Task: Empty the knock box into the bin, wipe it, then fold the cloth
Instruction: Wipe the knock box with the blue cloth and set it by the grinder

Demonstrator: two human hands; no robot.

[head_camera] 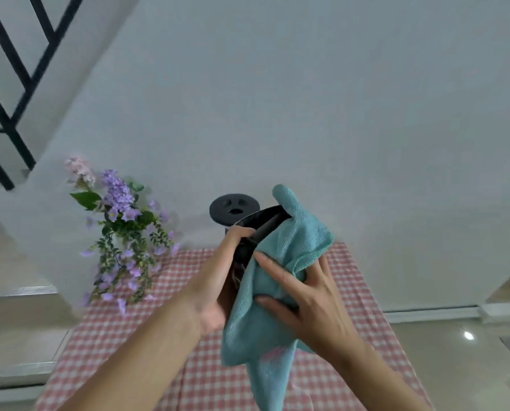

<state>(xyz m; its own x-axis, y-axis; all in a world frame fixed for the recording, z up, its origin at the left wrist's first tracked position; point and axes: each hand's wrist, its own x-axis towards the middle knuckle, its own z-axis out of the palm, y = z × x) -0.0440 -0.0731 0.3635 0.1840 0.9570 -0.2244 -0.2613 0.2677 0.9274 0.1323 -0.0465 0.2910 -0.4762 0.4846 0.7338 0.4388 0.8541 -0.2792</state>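
Teal cloth [302,241], gripped by the right hand [310,298], is rubbing the knock box [261,228]; the left hand [218,280], clasping it, could be losing hold.

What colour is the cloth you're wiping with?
The cloth is plain teal, a blue-green. The head view shows it best.

Most of the knock box [261,232] is hidden behind the teal cloth [295,244] and the left hand [218,280], and the cloth's hanging end runs off the bottom edge.
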